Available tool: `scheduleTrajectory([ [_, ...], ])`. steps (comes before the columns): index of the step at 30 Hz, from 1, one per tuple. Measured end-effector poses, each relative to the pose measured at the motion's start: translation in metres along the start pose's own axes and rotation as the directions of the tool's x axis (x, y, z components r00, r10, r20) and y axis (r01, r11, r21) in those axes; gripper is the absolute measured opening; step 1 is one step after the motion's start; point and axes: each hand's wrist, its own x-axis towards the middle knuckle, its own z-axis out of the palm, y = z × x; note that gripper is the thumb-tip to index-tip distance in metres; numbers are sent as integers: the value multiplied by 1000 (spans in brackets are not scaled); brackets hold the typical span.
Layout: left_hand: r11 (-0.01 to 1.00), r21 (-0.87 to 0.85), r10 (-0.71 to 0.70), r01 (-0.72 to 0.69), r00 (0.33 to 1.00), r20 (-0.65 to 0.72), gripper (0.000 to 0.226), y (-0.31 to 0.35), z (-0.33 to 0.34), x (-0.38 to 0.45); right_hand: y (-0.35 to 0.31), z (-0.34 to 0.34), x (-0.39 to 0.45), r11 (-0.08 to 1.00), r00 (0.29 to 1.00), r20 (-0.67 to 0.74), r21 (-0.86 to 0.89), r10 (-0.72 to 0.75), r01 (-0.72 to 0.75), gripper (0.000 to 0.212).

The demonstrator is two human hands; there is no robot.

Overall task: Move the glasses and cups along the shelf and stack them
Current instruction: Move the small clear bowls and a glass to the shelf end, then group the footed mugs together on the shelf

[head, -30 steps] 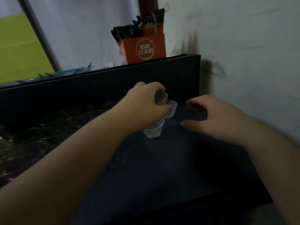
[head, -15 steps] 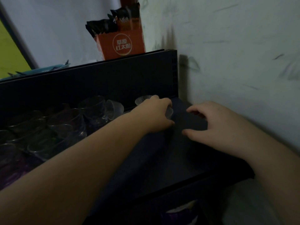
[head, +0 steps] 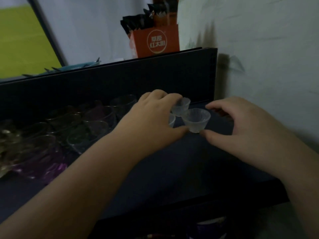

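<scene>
Both hands meet mid-frame on the dark shelf (head: 155, 178): left hand (head: 151, 121) pinches a small clear cup (head: 182, 107), right hand (head: 241, 128) curls narrowly beside another cup (head: 196, 122), thumb touching its base.

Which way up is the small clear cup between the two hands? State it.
Upright. The small clear cup stands on the dark shelf with its wide rim up and narrow base down. Whether it holds anything cannot be told.

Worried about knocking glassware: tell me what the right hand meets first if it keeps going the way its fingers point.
The right hand points left; first in line is the front small clear cup, its thumb tip already at the cup's base. Beyond sits the left hand with two more cups. Depth is uncertain.
</scene>
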Motion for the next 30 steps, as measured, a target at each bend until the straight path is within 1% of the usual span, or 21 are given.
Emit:
scheduleTrajectory([
  [3,998,3,-70,70,995,-67,77,-26,-18,-34,-28,6,5,998,998,-13,-24,-62,62,55],
  [6,994,-20,-112,110,982,-156,70,-53,-37,-75,-67,14,8,992,992,-6,-33,-124,124,59],
  [8,991,-65,-131,119,967,-219,64,-69,-49,-106,-96,21,7,986,987,-4,-31,-163,163,58],
  [11,984,-86,-178,159,937,-301,64,-94,-69,-155,-140,38,3,974,974,-13,-15,-226,226,56],
  [13,976,-84,-219,202,919,-328,65,-115,-81,-190,-170,52,-2,966,966,-5,15,-258,258,56],
  [16,948,-72,-316,310,889,-331,64,-147,-96,-243,-218,77,-8,954,955,18,70,-295,293,53],
  [20,911,-41,-405,411,869,-283,64,-191,-111,-312,-281,114,-18,949,950,41,83,-309,305,55],
  [23,896,-31,-436,443,862,-258,66,-222,-121,-354,-324,142,-28,948,947,65,60,-316,312,56],
  [26,886,-32,-452,462,848,-275,66,-253,-129,-392,-364,170,-39,939,936,74,22,-345,344,57],
  [30,882,-53,-466,468,848,-253,67,-289,-132,-427,-404,199,-48,943,938,99,37,-333,331,56],
])
